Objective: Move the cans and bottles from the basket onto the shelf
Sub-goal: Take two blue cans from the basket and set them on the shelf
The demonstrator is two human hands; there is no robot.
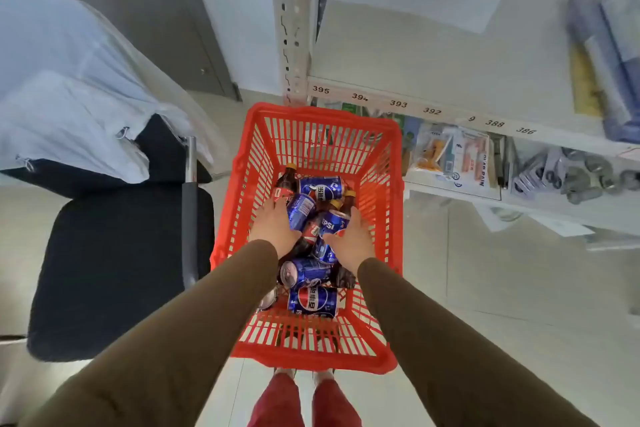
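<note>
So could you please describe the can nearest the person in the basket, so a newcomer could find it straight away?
Find the red basket on the floor below the numbered shelf. At its end closest to the person's feet lies a blue can; unlike the other cans, it shows a round red, white and blue logo facing up.

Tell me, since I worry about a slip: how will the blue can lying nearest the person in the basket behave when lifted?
The blue can lies on its side on the red basket's slatted floor, so a nudge would probably roll it. Its glossy, smooth-looking wall may be slippery. Full or empty cannot be told, so its weight is uncertain.
</note>
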